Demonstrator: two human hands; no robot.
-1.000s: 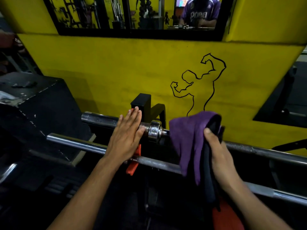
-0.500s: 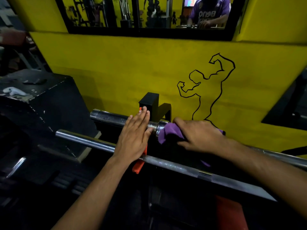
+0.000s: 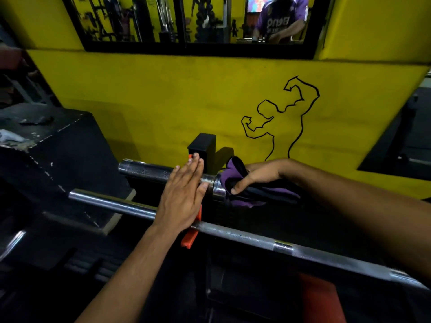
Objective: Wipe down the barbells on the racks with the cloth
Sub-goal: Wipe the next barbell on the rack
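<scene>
The purple cloth is gripped around the rear barbell by the right hand; the left hand is laid flat on its sleeve, fingers pressed together.

Left hand flat on rear barbell; right hand grips purple cloth around it, before yellow wall.

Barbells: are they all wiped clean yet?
Not yet. Nothing plainly looks finished. Right now the right hand grips the purple cloth around the far barbell, just past its collar, while the left hand rests flat on its sleeve. The near barbell has no cloth on it, so it likely waits.
</scene>
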